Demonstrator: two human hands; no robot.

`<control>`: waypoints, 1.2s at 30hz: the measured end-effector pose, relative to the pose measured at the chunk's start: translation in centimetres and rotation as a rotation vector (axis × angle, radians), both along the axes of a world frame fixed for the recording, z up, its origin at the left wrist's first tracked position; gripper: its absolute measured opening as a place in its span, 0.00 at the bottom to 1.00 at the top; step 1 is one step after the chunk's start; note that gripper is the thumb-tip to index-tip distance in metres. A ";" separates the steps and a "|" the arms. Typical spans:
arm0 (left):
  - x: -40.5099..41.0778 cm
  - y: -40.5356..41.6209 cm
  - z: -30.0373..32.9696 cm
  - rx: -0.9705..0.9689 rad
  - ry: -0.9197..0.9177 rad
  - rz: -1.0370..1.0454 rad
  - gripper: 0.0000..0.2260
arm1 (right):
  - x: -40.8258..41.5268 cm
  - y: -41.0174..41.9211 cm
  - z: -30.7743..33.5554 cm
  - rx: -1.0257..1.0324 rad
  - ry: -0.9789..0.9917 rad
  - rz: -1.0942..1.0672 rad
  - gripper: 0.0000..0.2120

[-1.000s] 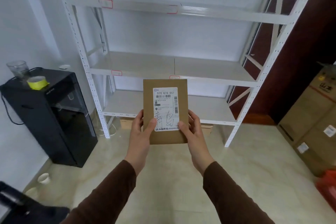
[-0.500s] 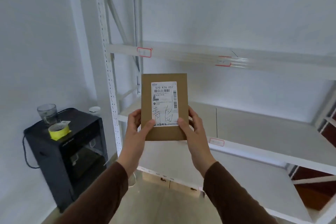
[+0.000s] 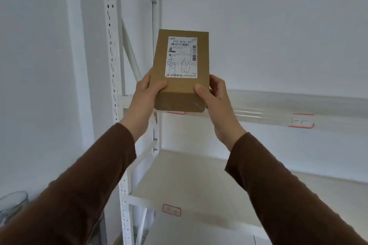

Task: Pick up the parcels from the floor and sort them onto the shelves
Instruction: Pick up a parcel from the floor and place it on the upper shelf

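Above the upper shelf's front edge (image 3: 258, 113) I hold the parcel (image 3: 180, 69), left hand (image 3: 146, 98) and right hand (image 3: 214, 97) clasped round its lower corners. Gripped so low, it could tip forward or catch the edge. It is plain brown cardboard with a white printed label (image 3: 181, 56).

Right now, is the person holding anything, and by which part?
Yes: a brown parcel, held by its lower end. The left hand takes the lower left corner, the right hand the lower right, thumbs on the front.
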State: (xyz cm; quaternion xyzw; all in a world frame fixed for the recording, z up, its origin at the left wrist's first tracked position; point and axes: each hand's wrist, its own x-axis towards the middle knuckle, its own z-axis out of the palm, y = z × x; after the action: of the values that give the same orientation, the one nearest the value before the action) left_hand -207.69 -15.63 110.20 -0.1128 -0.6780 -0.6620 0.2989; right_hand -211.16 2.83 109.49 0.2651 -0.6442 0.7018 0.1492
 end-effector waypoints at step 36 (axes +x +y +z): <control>-17.6 -5.2 1.9 -0.233 -0.162 0.125 0.26 | -14.9 -5.5 2.6 0.188 0.201 -0.554 0.23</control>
State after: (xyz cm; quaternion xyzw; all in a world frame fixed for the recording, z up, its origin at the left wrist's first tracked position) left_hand -225.32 -20.79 112.14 -0.0506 -0.7778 -0.5658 0.2689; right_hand -226.06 -2.64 112.13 0.1603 -0.7360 0.5422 0.3725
